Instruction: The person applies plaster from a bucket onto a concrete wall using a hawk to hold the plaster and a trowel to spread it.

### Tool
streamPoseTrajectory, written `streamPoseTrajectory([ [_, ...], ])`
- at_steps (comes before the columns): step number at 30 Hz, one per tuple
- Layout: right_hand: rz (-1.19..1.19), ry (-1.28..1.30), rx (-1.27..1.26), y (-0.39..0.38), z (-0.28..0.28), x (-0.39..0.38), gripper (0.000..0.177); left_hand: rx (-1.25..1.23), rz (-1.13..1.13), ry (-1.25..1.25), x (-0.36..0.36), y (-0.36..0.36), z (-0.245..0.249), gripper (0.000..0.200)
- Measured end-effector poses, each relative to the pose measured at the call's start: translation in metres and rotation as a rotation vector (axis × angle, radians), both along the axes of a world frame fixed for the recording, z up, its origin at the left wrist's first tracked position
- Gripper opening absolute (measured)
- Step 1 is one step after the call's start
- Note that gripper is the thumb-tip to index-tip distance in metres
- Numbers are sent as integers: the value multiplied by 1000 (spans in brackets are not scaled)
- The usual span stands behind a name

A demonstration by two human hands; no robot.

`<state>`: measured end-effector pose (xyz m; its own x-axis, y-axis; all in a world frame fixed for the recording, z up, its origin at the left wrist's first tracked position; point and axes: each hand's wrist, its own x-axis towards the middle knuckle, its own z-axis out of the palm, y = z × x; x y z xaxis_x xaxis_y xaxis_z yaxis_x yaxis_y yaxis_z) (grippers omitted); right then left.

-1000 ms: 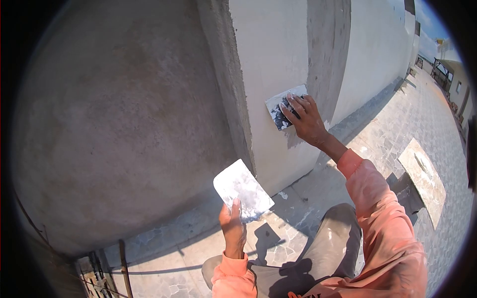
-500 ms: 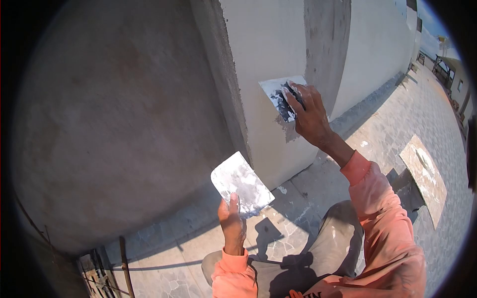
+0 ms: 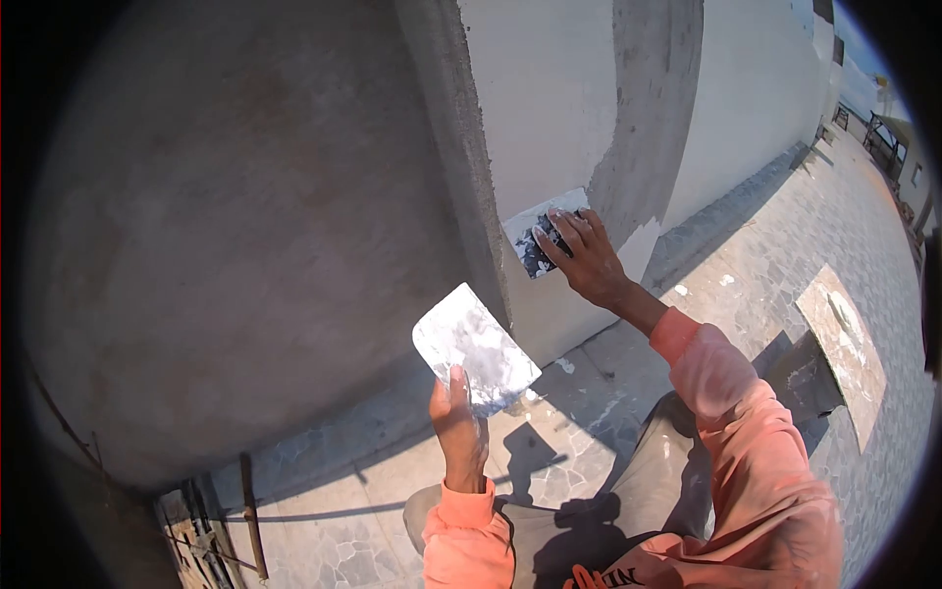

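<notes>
My right hand (image 3: 581, 250) is closed on a putty knife with a wide, plaster-smeared blade (image 3: 520, 231), which lies against the wall (image 3: 540, 108). Pale filler coats much of this wall face, and a bare grey strip (image 3: 653, 108) runs down beside it. Lower down, in front of the wall's corner, my left hand (image 3: 459, 427) grips a second flat blade (image 3: 476, 344), white with filler on its upper face. My left thumb presses on that face; the handle is hidden in the hand.
A board (image 3: 842, 339) with white filler on it rests on a grey container (image 3: 805, 378) at my right. Sticks and wooden pieces (image 3: 206, 535) stand at lower left. A dark grey wall (image 3: 245, 245) fills the left side. Stone-patterned paving (image 3: 363, 560) lies below.
My right hand has moved down and left along the wall with its blade. Pale filler now covers the lower part of the grey strip's left side. My left hand is nearly still.
</notes>
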<state>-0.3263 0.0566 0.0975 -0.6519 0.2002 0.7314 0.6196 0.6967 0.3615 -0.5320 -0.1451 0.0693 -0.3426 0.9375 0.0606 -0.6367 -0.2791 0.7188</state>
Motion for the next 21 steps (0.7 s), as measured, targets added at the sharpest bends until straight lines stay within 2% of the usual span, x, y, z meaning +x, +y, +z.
streamPoseTrajectory([
  [4,-8,18,-348,-35,-21,10,53,6,14,-62,-4,1,1,41],
  [5,3,97,-377,-39,-25,12,49,1,5,-91,-3,1,3,41],
  [8,46,687,-1067,-73,-1,14,40,-49,-37,-162,-3,2,-3,40],
  [9,-126,665,-1278,-95,32,12,36,-77,-63,-187,-3,2,-1,40],
  [11,151,776,-1361,-111,42,12,38,-121,-120,-235,0,5,0,39],
  [12,294,830,-1397,-119,44,11,38,-101,-175,-259,2,9,-7,38],
  [13,324,797,-1333,-129,48,8,47,-122,-218,-280,5,8,-6,36],
  [16,593,405,-953,-145,62,-1,61,-124,-324,-383,11,11,-14,36],
  [19,791,35,-871,-148,67,-8,72,-30,-400,-475,14,7,-12,34],
  [21,742,-198,-764,-147,61,-7,70,25,-399,-448,18,-1,-2,34],
])
